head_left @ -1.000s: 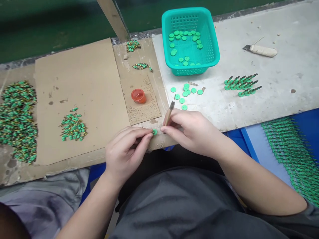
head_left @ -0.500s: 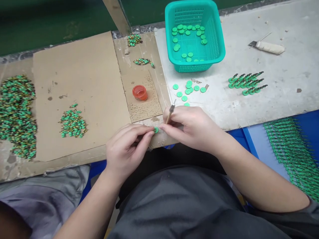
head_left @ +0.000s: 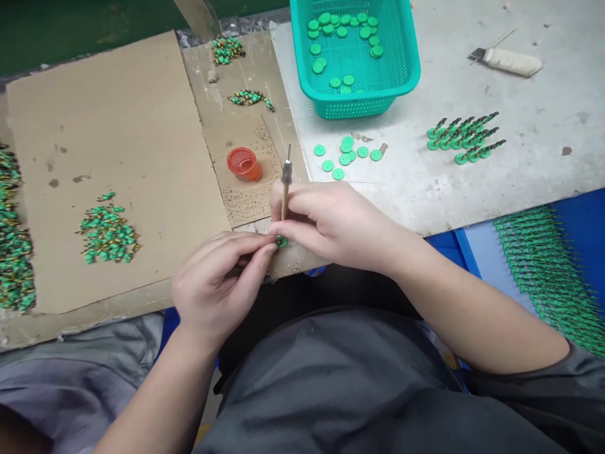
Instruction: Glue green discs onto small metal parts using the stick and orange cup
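A small green button-like disc point(head_left: 283, 241) is pinched at the table's front edge between the thumb and forefinger of my left hand point(head_left: 220, 280). My right hand point(head_left: 343, 221) is closed on a thin tool point(head_left: 285, 183) with a wooden shaft, a dark collar and a fine metal tip pointing up and away. Its thumb and fingertips are right at the disc, touching or nearly so; a small dark part shows there, mostly hidden by the fingers. Just beyond my hands, a small red cup point(head_left: 244, 165) stands on a speckled cardboard piece point(head_left: 269, 198).
Loose green discs point(head_left: 346, 147) lie before a teal basket point(head_left: 357, 107) holding more. To the right are rows of discs with dark stems point(head_left: 466, 137) and a wrapped-handle blade point(head_left: 513, 62). Small green-and-yellow pieces point(head_left: 111, 233) are heaped on cardboard point(head_left: 118, 126). Another person's clothing point(head_left: 94, 378) is at lower left.
My right hand has come closer to my left, its fingertips now at the disc. The tool has swung more upright. The whole view has shifted, moving the table leftward and up.
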`<action>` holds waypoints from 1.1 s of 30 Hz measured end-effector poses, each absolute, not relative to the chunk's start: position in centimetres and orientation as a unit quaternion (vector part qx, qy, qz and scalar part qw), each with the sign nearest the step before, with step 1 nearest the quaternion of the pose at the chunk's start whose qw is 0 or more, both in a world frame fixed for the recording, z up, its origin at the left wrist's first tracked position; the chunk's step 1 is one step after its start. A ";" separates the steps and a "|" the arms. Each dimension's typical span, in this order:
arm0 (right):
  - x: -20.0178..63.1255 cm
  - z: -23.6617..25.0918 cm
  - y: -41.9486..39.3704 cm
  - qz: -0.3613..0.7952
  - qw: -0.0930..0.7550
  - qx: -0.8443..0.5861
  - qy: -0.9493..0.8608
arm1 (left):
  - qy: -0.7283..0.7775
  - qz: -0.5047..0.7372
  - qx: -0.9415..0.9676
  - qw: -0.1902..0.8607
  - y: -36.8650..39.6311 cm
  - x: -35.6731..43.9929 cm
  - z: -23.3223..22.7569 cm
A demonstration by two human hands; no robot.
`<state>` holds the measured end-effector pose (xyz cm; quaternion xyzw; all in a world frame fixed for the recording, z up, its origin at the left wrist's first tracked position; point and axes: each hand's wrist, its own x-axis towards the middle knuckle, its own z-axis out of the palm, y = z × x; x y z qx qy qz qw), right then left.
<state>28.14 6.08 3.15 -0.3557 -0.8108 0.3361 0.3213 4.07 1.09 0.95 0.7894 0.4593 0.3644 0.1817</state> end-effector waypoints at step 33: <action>27.5 3.1 6.5 0.356 0.280 -0.313 -0.835 | 0.505 0.374 0.759 0.167 1.1 4.3 0.9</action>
